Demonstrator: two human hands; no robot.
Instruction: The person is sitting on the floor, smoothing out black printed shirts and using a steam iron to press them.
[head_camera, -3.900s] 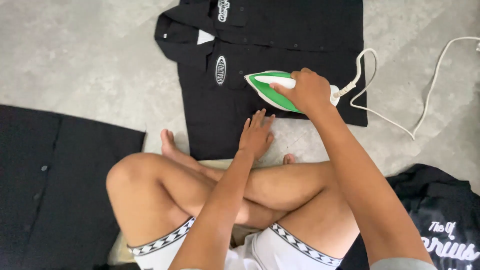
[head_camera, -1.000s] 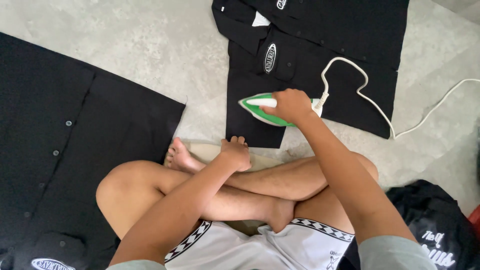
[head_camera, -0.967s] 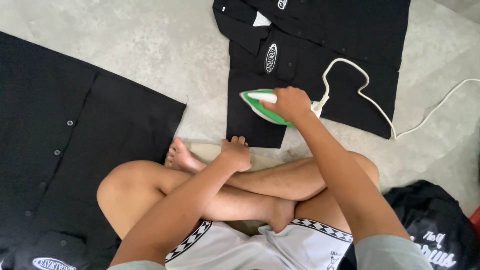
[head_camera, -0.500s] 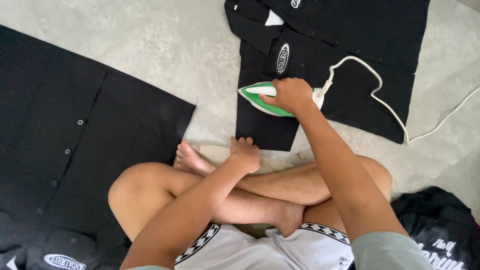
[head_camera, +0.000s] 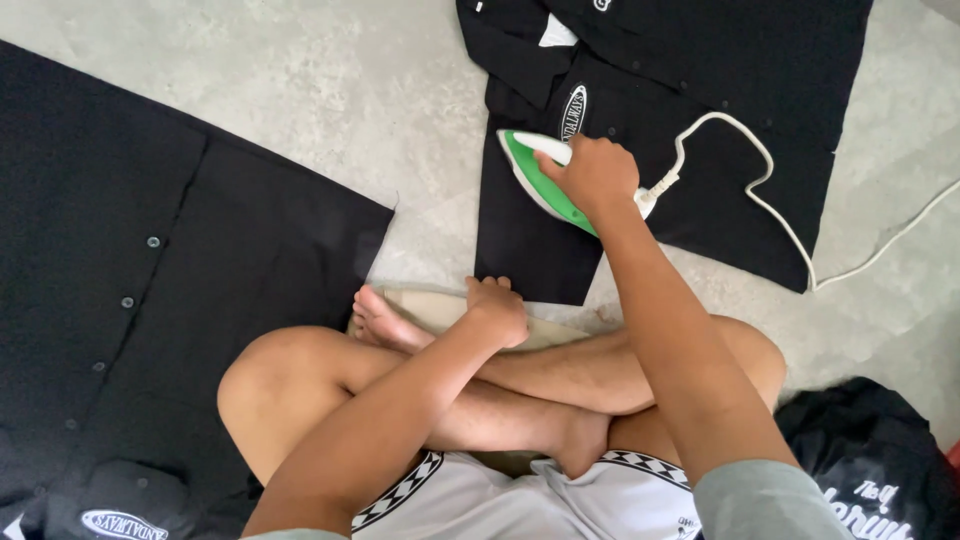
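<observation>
My right hand (head_camera: 592, 172) grips the handle of a green and white iron (head_camera: 540, 185). The iron rests on a black button-up shirt (head_camera: 700, 100) spread flat on the grey floor ahead of me. From the iron's back end a white cord (head_camera: 760, 190) loops right across the shirt and off the frame. My left hand (head_camera: 497, 308) lies on my crossed legs, by the edge of a beige mat (head_camera: 430, 305) and near the shirt's lower hem. It holds nothing, fingers curled loosely.
A second black shirt (head_camera: 150, 300) with buttons lies flat at the left. A crumpled black garment (head_camera: 880, 460) with white print sits at the lower right. Grey concrete floor (head_camera: 330, 90) shows between the shirts.
The iron has slid up and to the right over the shirt in my right hand. My left hand moved off the shirt's hem to my legs and has stayed there.
</observation>
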